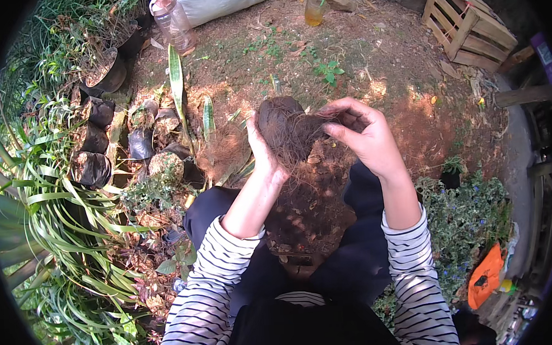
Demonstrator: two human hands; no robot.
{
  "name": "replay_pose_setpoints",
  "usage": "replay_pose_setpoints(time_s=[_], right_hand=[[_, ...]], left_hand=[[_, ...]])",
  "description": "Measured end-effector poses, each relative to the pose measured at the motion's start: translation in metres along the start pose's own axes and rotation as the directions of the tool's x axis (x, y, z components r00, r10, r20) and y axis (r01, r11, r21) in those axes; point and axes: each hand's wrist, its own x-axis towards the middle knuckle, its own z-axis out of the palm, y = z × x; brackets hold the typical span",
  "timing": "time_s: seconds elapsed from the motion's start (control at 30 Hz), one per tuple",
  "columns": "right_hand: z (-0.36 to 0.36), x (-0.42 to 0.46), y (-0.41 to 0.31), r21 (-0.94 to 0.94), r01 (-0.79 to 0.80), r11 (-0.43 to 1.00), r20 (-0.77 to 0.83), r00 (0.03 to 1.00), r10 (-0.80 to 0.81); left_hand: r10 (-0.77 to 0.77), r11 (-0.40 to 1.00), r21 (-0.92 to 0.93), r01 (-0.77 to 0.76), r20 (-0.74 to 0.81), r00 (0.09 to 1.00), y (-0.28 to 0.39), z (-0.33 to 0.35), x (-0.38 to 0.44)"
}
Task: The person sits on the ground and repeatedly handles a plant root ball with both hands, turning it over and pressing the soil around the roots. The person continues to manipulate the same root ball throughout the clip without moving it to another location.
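Note:
A dark ball of moist soil [277, 114], partly wrapped in stringy brown fibre [297, 136] that looks like coconut coir, is held up over the ground between my knees. My left hand [266, 156] cups it from the left and below, palm against its side. On the right, my right hand [365, 128] has thumb and fingers around a tuft of the fibre, with soil on the fingertips. Loose strands hang beneath the ball. A heap of reddish-brown fibre [223, 152] lies left of my left hand, near variegated snake plant leaves [176, 79].
Black plant bags [93, 168] and long-leaved plants [72, 220] line the left. A pink clear bottle [174, 23], a white sack [225, 4] and a glass of amber drink [314, 13] stand ahead. Right are a wooden crate [469, 26], trailing plants [465, 214] and an orange bag [485, 276].

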Motion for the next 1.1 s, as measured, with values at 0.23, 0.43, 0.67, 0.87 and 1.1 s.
replay_pose_setpoints(time_s=[0.23,0.43,0.67,0.87,1.1], right_hand=[[0.029,0.006,0.014,-0.188,0.063,0.98,-0.005,0.998,-0.065],[0.055,0.017,0.032,-0.744,0.106,0.659,-0.108,0.955,-0.275],[0.062,0.022,0.033,-0.808,-0.04,0.589,-0.205,0.954,-0.218],[0.058,0.032,0.043,-0.607,-0.015,0.795,-0.273,0.943,-0.191],[0.083,0.008,0.033,-0.938,0.149,0.313,-0.042,0.847,-0.53]], left_hand=[[0.031,0.998,0.064,-0.023,-0.119,0.992,0.0,-0.009,0.009],[0.063,0.998,-0.011,-0.066,-0.177,0.982,0.004,-0.005,0.017],[0.073,0.997,0.001,-0.074,-0.201,0.977,0.015,0.004,0.015],[0.089,0.993,0.088,-0.076,-0.159,0.983,0.023,0.002,0.017],[0.153,0.988,0.023,-0.151,-0.14,0.978,0.024,0.004,0.005]])
